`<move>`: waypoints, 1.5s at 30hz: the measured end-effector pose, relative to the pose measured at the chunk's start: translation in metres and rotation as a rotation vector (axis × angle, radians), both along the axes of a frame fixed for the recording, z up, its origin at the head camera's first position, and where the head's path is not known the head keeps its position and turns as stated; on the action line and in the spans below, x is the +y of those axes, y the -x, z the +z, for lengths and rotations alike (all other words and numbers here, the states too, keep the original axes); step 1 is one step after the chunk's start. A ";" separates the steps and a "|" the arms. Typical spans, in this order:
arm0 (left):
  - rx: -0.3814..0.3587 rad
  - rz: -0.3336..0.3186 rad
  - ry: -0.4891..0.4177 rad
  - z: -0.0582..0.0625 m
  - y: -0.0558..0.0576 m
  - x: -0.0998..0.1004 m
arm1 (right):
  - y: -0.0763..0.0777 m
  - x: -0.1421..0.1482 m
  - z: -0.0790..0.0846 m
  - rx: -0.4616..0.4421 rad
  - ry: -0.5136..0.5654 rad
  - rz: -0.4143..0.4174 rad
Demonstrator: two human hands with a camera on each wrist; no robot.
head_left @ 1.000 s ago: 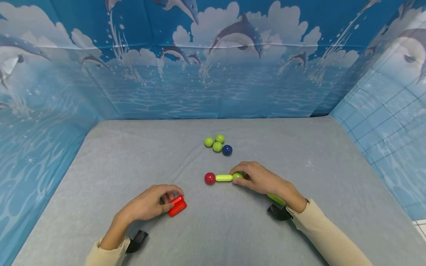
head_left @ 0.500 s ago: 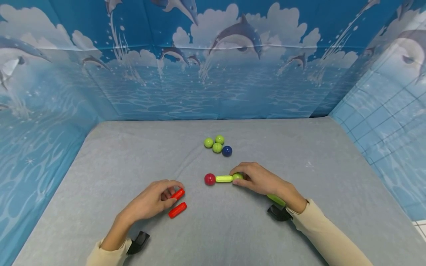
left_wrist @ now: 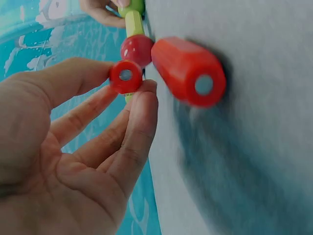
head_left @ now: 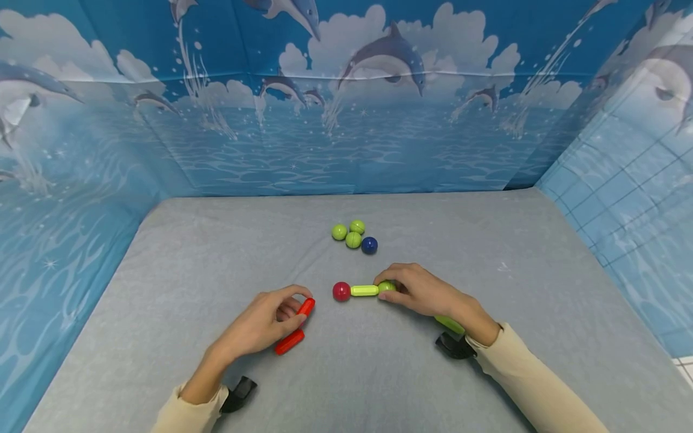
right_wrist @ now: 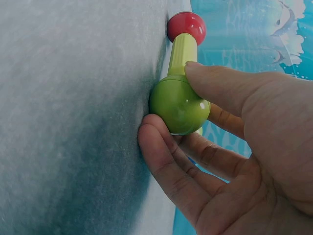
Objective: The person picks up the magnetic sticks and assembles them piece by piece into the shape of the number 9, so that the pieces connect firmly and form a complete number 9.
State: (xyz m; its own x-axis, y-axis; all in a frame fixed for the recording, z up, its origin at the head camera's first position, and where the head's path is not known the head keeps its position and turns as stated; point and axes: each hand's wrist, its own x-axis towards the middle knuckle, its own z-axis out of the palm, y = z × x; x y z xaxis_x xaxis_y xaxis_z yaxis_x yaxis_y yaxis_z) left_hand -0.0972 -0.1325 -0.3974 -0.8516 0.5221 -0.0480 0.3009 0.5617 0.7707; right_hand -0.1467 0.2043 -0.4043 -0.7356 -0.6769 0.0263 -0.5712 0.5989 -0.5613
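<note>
My left hand (head_left: 265,322) pinches a red magnetic rod (head_left: 307,307) between thumb and fingers. In the left wrist view its round metal end faces the camera. A second red rod (head_left: 289,342) lies on the grey cloth just below that hand. With thumb and fingertips, my right hand (head_left: 419,288) grips a green ball (right_wrist: 178,107). The ball is joined to a yellow-green rod (head_left: 364,290), whose far end meets a red ball (head_left: 341,291). This joined piece lies on the cloth, to the right of the held red rod.
Several green balls (head_left: 354,240) and a dark blue ball (head_left: 370,245) sit grouped farther back. A green piece (head_left: 450,325) lies partly hidden under the right wrist. A dolphin-printed curtain (head_left: 346,144) borders the grey tabletop (head_left: 216,240) at the back and sides.
The left hand has separated one red rod from the other lying beside it and carried it up and right, toward the red ball. The right hand has kept its place on the green ball.
</note>
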 end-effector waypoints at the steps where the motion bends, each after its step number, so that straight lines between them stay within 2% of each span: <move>1: 0.002 0.004 0.001 -0.001 0.000 0.002 | 0.000 0.000 0.000 -0.001 0.000 0.001; 7: 0.001 0.001 -0.023 -0.006 0.003 0.011 | 0.001 0.000 0.000 -0.003 -0.001 0.001; 14: -0.044 0.020 -0.076 -0.010 0.000 0.028 | 0.001 0.001 -0.001 -0.003 -0.002 0.000; 21: -0.090 0.011 -0.116 -0.012 0.000 0.040 | 0.001 -0.001 -0.001 -0.001 -0.001 -0.002; 28: -0.107 0.037 -0.152 -0.018 0.000 0.047 | 0.002 0.000 -0.002 -0.015 -0.003 -0.006; 36: -0.127 0.100 -0.181 -0.019 0.001 0.054 | 0.003 0.001 -0.003 -0.021 -0.005 -0.003; 45: -0.150 0.112 -0.218 -0.022 0.002 0.058 | 0.004 0.001 -0.003 -0.016 -0.003 -0.005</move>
State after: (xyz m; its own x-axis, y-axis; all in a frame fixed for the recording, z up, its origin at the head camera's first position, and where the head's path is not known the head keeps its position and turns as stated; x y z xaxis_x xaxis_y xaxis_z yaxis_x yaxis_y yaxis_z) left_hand -0.0992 -0.0747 -0.4194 -0.8964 0.4369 -0.0748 0.1198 0.4013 0.9081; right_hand -0.1502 0.2051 -0.4072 -0.7390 -0.6736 0.0120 -0.5592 0.6034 -0.5685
